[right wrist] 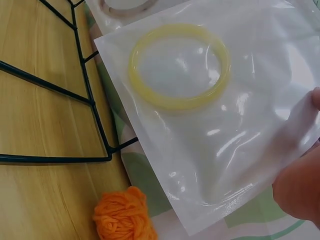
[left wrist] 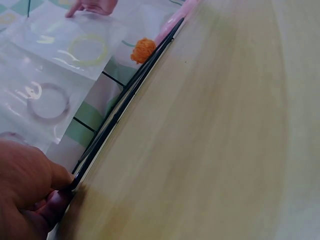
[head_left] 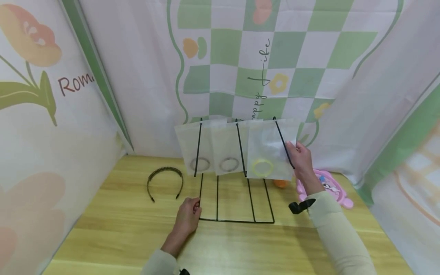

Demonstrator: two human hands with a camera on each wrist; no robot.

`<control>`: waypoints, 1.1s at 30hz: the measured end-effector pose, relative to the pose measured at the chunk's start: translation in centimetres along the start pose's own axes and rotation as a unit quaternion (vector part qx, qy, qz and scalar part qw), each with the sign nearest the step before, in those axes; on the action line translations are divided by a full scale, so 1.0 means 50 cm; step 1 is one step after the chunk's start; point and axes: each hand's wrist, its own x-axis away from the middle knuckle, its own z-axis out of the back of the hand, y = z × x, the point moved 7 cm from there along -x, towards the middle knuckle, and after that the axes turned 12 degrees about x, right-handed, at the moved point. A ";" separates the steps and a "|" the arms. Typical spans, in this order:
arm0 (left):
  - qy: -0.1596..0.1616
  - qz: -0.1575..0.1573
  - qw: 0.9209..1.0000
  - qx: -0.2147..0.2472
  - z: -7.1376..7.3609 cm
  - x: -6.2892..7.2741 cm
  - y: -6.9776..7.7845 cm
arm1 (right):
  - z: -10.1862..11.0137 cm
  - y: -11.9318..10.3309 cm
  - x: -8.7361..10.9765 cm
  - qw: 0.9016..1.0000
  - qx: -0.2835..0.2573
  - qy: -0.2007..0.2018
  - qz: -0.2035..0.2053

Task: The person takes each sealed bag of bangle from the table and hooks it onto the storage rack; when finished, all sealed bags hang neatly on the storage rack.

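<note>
A black wire rack [head_left: 237,220] stands on the table with three clear bags hanging from its upright hooks. My left hand [head_left: 187,214] pinches the rack's front left corner, also seen in the left wrist view. At the right end, my right hand [head_left: 300,158] grips the right edge of a clear plastic bag [right wrist: 240,150] with a yellow bangle [right wrist: 175,104] inside. Beside it hangs the middle bag [head_left: 227,139], holding a greyish-brown bangle [head_left: 221,165]. The left bag [head_left: 190,139], partly overlapped by the middle one, has another dark bangle [head_left: 191,164].
A dark toothed headband [head_left: 166,168] lies on the table to the rack's left. Behind the rack's right side sits an orange ball of yarn [right wrist: 125,215]. A pink tray-like item [head_left: 347,202] is partly behind my right forearm. Patterned curtains [head_left: 148,76] enclose the table's back and sides.
</note>
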 end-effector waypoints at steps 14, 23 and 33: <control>0.008 -0.004 1.000 0.001 0.000 0.005 0.002 | 0.007 0.005 0.003 0.994 0.101 -0.023 0.040; -0.007 -0.018 1.000 0.017 -0.007 -0.002 0.000 | 0.060 0.073 0.132 0.984 0.124 0.113 0.053; -0.031 0.036 0.992 0.114 0.069 -0.013 -0.001 | 0.016 0.061 0.265 0.894 0.350 0.047 0.275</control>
